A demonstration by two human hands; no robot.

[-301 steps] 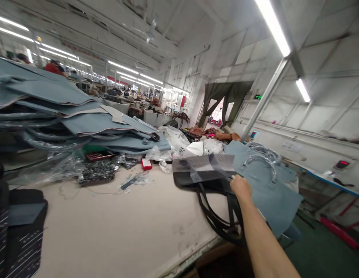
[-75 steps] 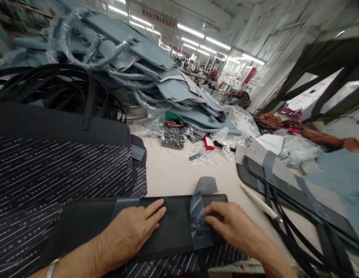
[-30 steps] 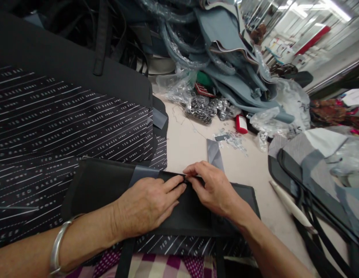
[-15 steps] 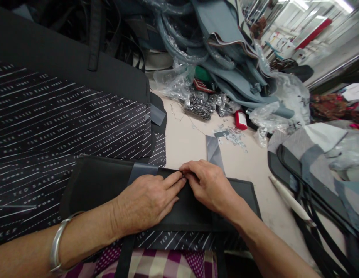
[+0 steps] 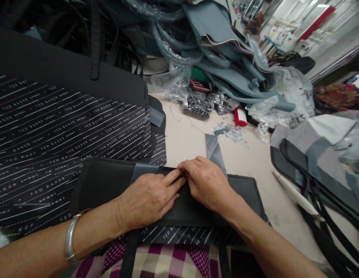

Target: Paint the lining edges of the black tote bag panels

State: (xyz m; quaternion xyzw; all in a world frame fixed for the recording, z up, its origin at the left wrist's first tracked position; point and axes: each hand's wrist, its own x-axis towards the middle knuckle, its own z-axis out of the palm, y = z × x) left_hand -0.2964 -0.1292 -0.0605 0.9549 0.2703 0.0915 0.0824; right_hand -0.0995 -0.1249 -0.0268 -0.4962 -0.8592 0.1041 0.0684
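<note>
A long black bag panel [image 5: 107,175] lies across the near side of the table, with a grey strip [image 5: 146,168] over its upper edge. My left hand [image 5: 152,197] rests flat on it, fingers stretched toward the panel's upper edge. There my right hand [image 5: 206,179] is closed in a pinch; whatever its fingertips hold is too small and hidden to name. The fingertips of both hands meet at that spot. Another grey strip [image 5: 215,150] sticks out beyond my right hand. Printed black lining fabric [image 5: 164,234] shows below the panel.
Printed black bag pieces [image 5: 95,127] are stacked at left. Grey-blue bag parts [image 5: 225,69] and plastic wrap are piled at the back. Small clear pieces [image 5: 235,134] lie scattered near a red-and-white container [image 5: 240,116]. At right are black straps [image 5: 321,227] and a white pointed tool [image 5: 296,195].
The view has shifted slightly, and the panel appears turned a little. Both hands stay at the same place on its upper edge, with the right fingers bent slightly differently.
</note>
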